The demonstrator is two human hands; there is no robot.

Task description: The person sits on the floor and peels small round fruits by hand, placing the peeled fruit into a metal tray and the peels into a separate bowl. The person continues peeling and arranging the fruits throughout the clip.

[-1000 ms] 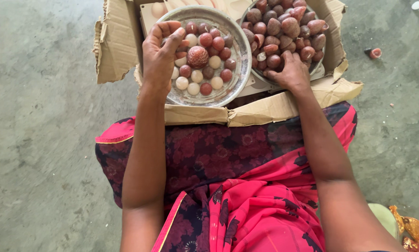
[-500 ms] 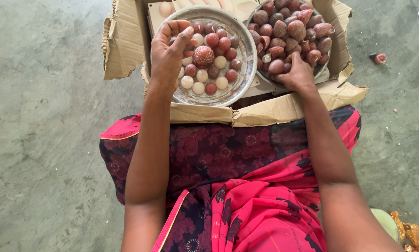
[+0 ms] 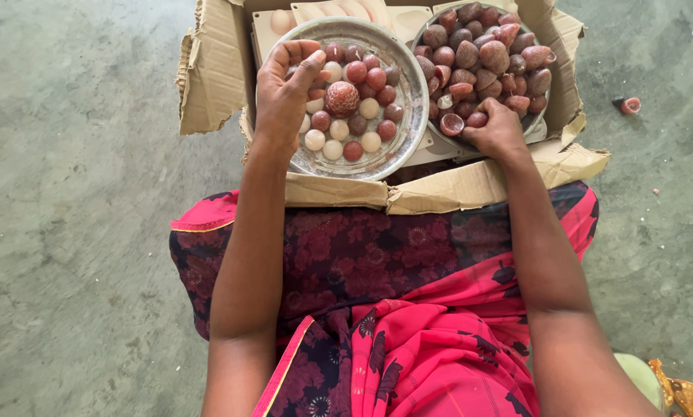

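Observation:
My left hand (image 3: 285, 91) rests over the left side of a round metal plate (image 3: 408, 116), fingers curled, thumb and fingertips touching a small round fruit at the plate's upper left. The plate holds several peeled white and reddish fruits (image 3: 356, 104) around one larger scaly fruit (image 3: 341, 98). My right hand (image 3: 498, 130) lies on the near rim of a second bowl (image 3: 454, 143) heaped with brown-red shells and peels (image 3: 485, 54); its fingers are closed at the pile's edge, what they hold is hidden.
Both dishes sit inside a torn cardboard box (image 3: 215, 69) on a grey concrete floor (image 3: 69, 232). A stray shell (image 3: 630, 105) lies on the floor at right. My lap in red and dark patterned cloth (image 3: 408, 309) fills the foreground.
The view has shifted slightly, so the box sits a little lower in frame. My left fingers have curled further in over the plate's upper left. My right hand stays at the shell bowl's rim.

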